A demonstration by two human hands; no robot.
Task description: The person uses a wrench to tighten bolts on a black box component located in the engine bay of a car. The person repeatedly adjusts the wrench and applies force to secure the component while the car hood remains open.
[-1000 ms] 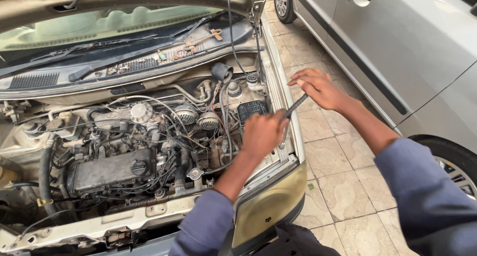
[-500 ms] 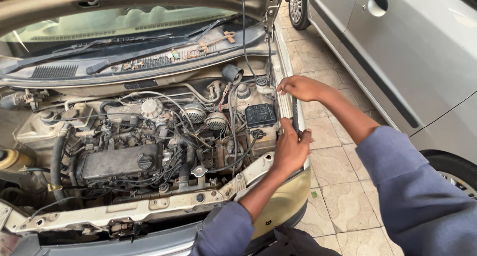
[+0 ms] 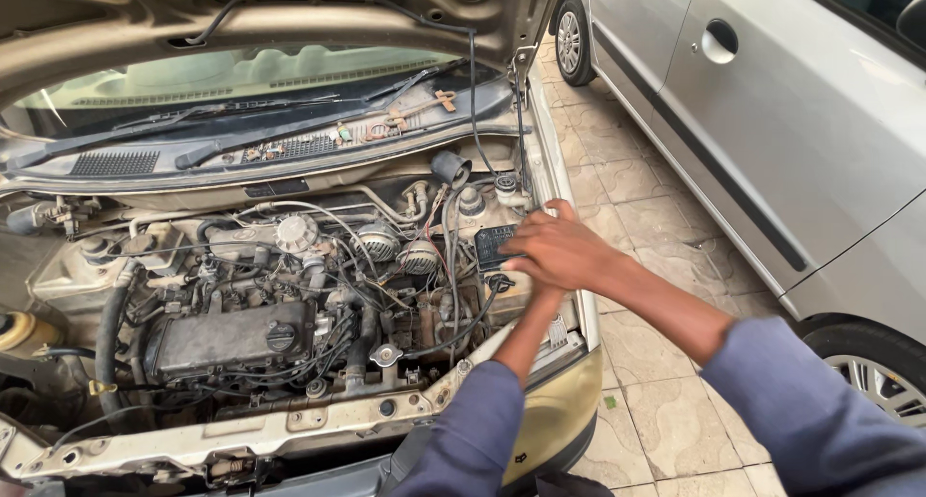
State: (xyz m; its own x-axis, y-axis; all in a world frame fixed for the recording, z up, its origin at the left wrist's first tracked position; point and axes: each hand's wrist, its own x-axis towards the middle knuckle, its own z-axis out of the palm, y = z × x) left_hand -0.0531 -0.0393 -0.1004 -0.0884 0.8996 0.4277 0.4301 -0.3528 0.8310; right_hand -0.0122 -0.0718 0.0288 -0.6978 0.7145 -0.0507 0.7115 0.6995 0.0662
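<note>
The right hand lay over the black box at the side of the engine bay nearest the silver car, fingers curled against the box's edge. The left hand was hidden beneath the right, only its forearm showing below the box, so whether those fingers gripped anything could not be told.

With both arms crossed over the box, a slip might have knocked the thin hoses and wires just beside it, or pinched a finger against the fender. A sleeve could also have snagged on the radiator cap, nearer the front than the box.

The hood stood raised over the bay. Beige floor tiles ran between the two cars.
</note>
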